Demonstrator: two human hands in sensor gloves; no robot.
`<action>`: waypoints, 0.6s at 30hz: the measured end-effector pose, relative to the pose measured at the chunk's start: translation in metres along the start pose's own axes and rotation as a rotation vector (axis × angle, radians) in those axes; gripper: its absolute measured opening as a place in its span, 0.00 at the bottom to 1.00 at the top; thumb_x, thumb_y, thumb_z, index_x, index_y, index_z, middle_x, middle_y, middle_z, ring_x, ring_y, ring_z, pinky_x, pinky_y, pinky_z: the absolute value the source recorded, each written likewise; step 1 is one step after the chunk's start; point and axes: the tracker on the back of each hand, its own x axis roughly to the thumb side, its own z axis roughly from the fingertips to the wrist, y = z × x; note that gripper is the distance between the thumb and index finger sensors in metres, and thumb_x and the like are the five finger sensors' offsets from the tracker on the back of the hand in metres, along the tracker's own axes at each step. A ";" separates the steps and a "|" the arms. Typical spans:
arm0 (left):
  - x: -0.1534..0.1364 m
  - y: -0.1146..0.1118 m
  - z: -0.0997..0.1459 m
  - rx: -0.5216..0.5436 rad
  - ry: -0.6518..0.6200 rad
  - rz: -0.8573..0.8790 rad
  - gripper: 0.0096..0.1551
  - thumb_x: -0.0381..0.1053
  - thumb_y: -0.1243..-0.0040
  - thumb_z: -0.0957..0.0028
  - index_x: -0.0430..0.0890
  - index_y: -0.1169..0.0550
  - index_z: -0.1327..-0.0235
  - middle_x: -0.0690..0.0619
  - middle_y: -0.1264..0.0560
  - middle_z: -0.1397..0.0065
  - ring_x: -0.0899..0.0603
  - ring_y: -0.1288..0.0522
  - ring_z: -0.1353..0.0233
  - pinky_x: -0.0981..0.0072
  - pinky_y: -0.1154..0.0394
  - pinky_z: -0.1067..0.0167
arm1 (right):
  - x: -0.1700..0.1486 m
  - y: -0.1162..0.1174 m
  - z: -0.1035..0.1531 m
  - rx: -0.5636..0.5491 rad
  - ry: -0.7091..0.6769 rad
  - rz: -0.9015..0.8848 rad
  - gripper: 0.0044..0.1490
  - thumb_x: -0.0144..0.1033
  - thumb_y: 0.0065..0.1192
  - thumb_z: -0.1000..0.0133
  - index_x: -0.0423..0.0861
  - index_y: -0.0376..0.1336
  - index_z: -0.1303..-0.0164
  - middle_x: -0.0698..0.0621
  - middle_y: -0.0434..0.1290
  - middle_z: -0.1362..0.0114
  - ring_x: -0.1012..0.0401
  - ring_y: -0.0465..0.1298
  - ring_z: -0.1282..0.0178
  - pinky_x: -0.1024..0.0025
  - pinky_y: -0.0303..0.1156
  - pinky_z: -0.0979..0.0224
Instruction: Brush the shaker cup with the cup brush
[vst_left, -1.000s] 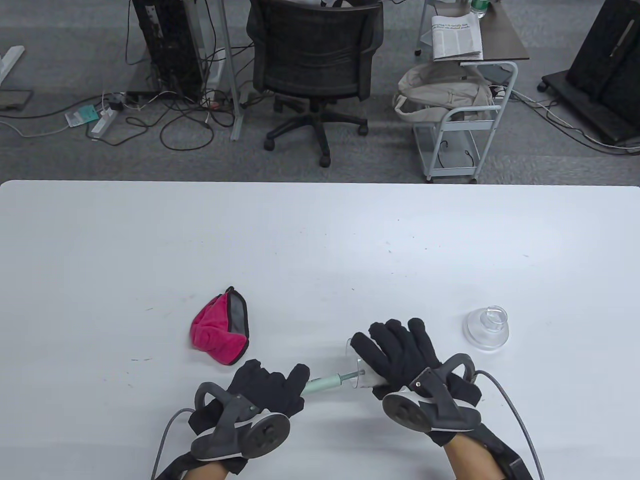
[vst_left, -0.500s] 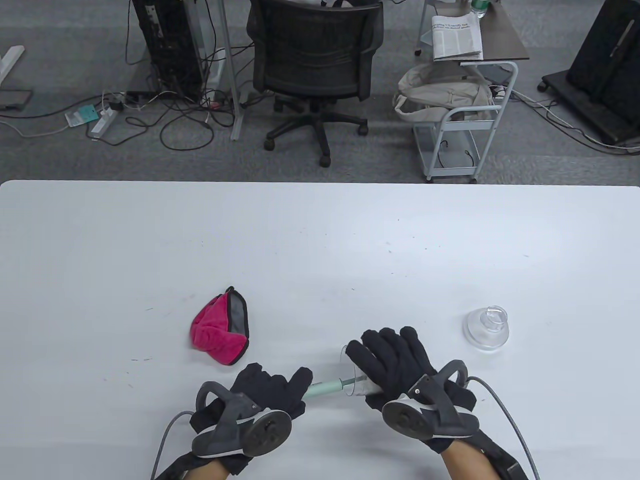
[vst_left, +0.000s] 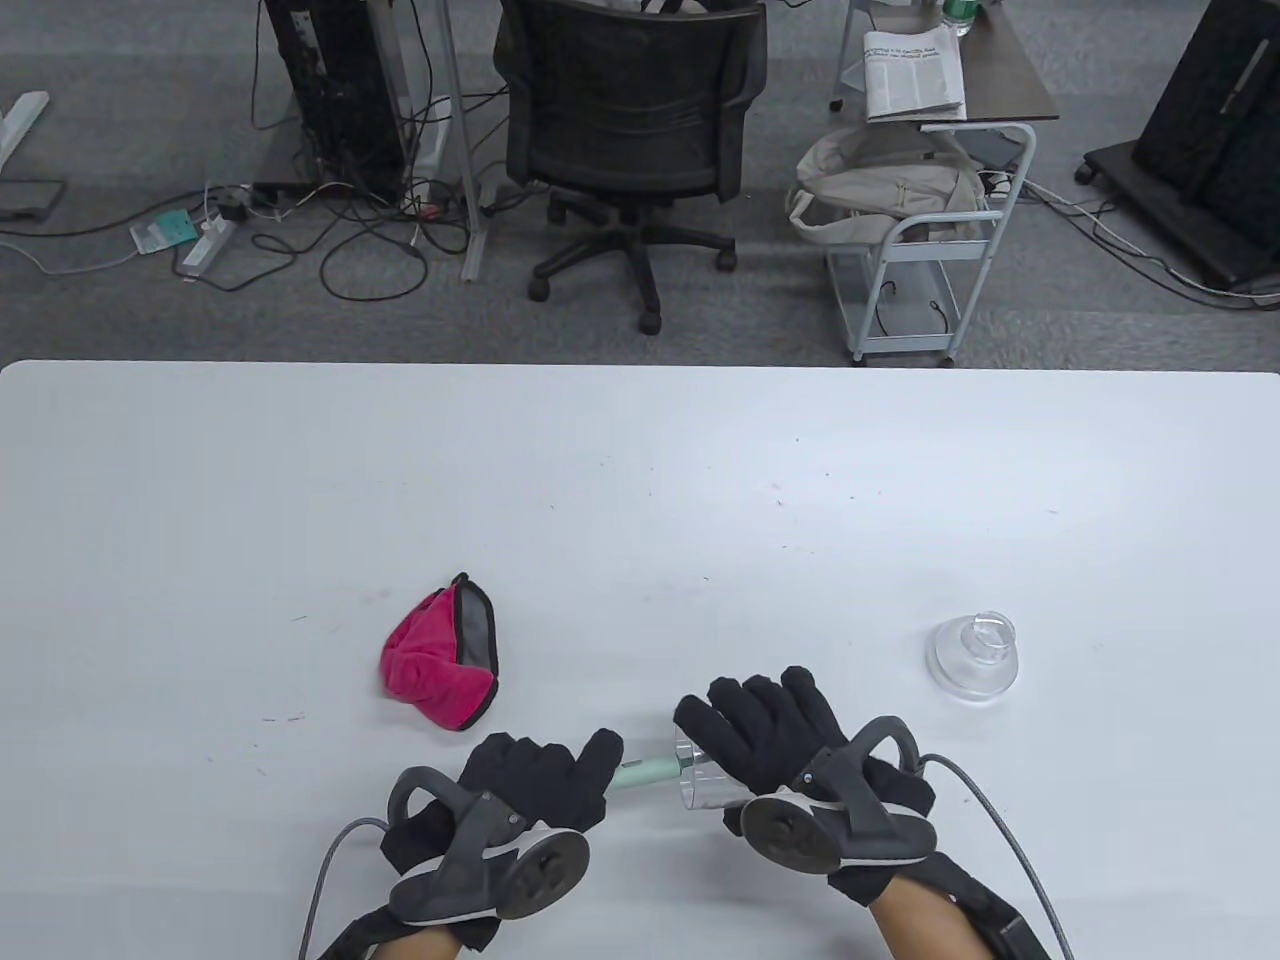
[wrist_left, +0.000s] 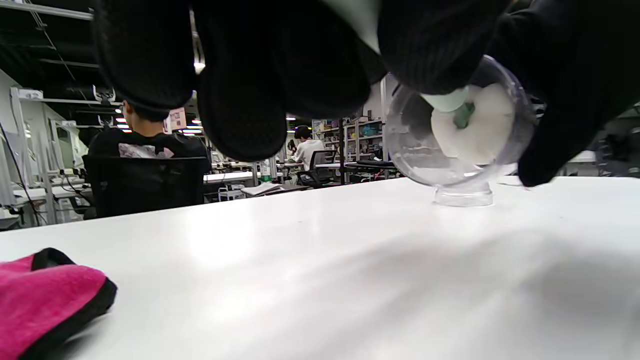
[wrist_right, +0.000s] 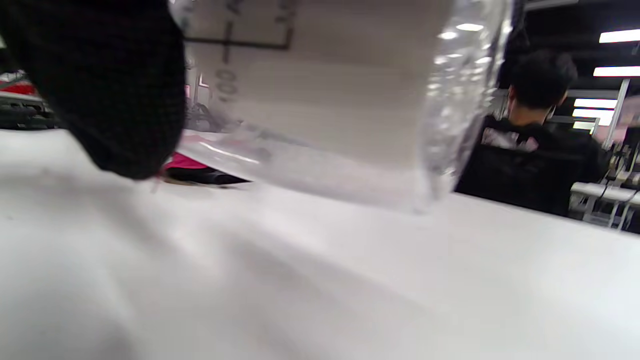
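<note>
On the near part of the white table, two gloved hands meet over a cup and a brush. The table is the biggest thing here, wide and pale.

The right hand wraps its fingers over the top of the cup and grips it. The cup is clear plastic and lies on its side, held just above the table, with its open mouth turned to the left hand. In the right wrist view the cup fills the top of the picture, and dark marks run along its wall.

The left hand is closed around the brush and holds it by the pale green handle. The handle points at the cup, and the front end of the brush is inside it. In the left wrist view you look right into the cup – the white brush head sits deep in there (soft and round, like a sponge).

A pink cloth with a black edge lies bunched up on the table, to the left and a bit farther back, apart from both hands.

A clear lid – small and round – stands on the table to the right of the right hand, near it but not touching.
</note>
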 end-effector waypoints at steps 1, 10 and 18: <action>0.001 -0.001 -0.001 -0.028 -0.018 0.025 0.32 0.57 0.38 0.44 0.52 0.29 0.25 0.53 0.16 0.53 0.42 0.14 0.45 0.40 0.23 0.37 | -0.004 -0.002 0.001 -0.035 0.028 -0.013 0.71 0.60 0.78 0.57 0.53 0.36 0.18 0.43 0.55 0.16 0.43 0.68 0.21 0.34 0.61 0.20; -0.011 0.014 0.009 0.055 0.086 -0.002 0.32 0.57 0.37 0.44 0.52 0.28 0.26 0.53 0.16 0.55 0.42 0.14 0.46 0.40 0.23 0.37 | -0.018 -0.007 0.007 0.119 0.109 0.031 0.70 0.59 0.78 0.55 0.55 0.35 0.18 0.41 0.55 0.16 0.41 0.68 0.21 0.33 0.61 0.20; 0.009 -0.001 0.001 0.018 -0.019 -0.023 0.32 0.57 0.39 0.43 0.53 0.30 0.25 0.53 0.16 0.53 0.41 0.14 0.45 0.39 0.24 0.37 | 0.001 -0.003 0.005 0.096 0.020 -0.117 0.69 0.58 0.80 0.57 0.55 0.38 0.18 0.40 0.56 0.17 0.40 0.68 0.22 0.33 0.61 0.20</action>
